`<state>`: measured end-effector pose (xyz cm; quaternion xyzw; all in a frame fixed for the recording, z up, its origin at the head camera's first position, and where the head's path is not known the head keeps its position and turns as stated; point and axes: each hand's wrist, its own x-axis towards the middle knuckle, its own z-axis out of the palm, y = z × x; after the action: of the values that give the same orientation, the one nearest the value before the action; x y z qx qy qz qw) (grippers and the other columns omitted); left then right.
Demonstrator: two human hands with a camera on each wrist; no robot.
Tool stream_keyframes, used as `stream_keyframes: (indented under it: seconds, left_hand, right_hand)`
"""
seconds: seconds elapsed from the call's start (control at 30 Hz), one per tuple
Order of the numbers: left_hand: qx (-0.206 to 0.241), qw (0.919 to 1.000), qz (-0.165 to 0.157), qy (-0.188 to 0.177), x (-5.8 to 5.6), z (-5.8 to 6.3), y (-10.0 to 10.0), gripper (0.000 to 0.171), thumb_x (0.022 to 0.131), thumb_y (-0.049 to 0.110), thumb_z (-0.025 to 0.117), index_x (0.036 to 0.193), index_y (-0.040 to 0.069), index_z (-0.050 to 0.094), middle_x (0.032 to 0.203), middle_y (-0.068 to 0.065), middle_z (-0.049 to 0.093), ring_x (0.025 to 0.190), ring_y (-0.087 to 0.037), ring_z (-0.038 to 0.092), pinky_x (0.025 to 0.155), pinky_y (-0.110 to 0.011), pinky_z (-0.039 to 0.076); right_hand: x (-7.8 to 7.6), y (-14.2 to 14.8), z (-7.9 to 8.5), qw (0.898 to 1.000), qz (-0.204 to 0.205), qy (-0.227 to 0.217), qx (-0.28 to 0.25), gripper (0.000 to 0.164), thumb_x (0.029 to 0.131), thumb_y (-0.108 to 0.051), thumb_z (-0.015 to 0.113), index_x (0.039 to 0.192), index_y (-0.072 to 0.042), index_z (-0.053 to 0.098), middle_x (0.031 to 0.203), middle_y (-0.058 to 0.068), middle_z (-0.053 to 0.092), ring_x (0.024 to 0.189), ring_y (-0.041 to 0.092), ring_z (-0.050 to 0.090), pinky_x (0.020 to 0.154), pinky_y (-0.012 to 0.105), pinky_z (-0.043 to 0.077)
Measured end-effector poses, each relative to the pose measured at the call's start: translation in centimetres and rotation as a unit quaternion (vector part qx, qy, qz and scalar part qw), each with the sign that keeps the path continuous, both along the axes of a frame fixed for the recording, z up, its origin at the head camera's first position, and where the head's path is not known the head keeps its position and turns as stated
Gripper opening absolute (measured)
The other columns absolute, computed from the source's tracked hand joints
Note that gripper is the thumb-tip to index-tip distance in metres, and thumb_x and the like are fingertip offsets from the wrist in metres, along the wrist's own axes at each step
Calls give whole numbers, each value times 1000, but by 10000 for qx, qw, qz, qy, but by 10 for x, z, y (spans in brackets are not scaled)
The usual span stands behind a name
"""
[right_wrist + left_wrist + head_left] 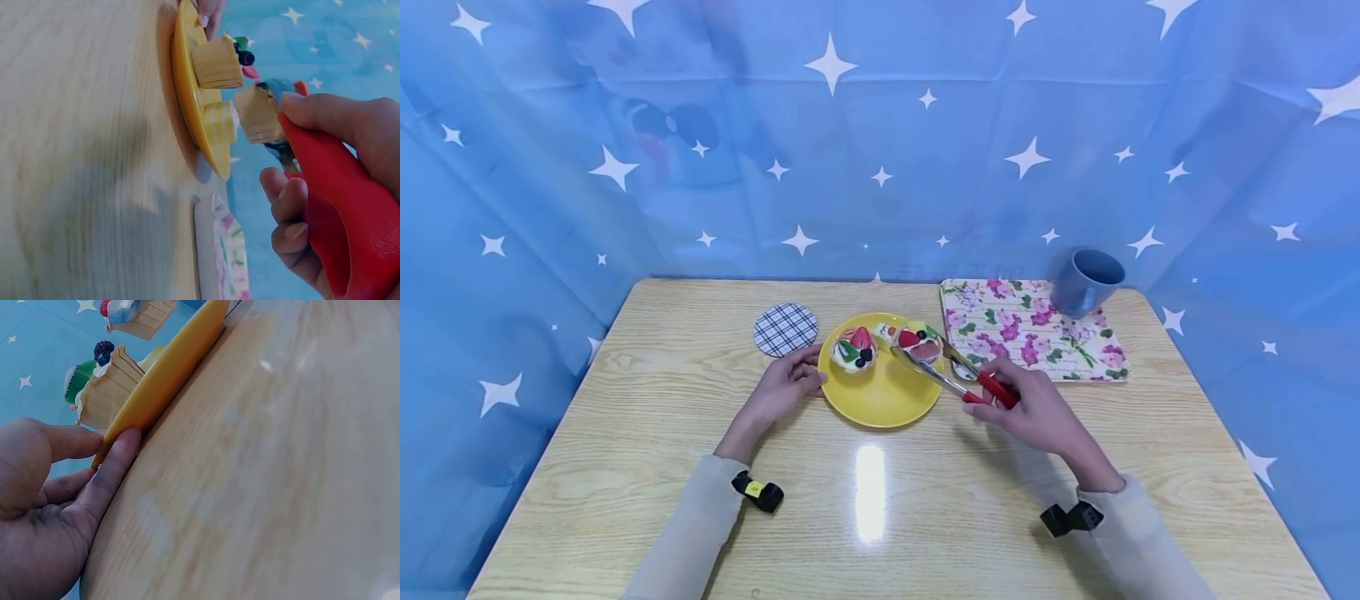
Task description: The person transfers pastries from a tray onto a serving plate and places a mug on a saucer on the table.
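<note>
My left hand (781,385) pinches the left rim of a yellow plate (880,404), its thumb and fingers around the edge in the left wrist view. My right hand (1039,410) holds red-handled metal tongs (340,187). Between the tongs' tips is a fruit-topped tart (257,115), held above the right part of the plate. Another fruit tart (853,350), with strawberry and dark berries, stands on the plate's left part. A yellow-sided small cake (219,122) also sits on the plate, mostly hidden behind the held tart in the head view.
A round checked coaster (786,330) lies left of the plate. To the right is a flowered tray (1000,333) with a blue-grey mug (1084,283) on its far right part. A blue star-patterned curtain (880,125) hangs behind the wooden table (625,467).
</note>
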<state>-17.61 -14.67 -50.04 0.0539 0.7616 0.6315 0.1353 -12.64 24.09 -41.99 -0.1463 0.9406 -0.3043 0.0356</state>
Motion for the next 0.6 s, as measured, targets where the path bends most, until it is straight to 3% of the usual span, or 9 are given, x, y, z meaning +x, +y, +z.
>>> stream_keyframes:
  seconds: [0.6]
  left_hand:
    - [7,10000,1,-57,1,1,0,58,100,8,63,155,10,43,131,-18,57,101,-18,63,82,-25,63]
  right_hand:
    - [7,-8,-13,9988,410,-273,-17,43,83,-39,85,113,-16,66,88,-1,65,77,15,53,61,24,47]
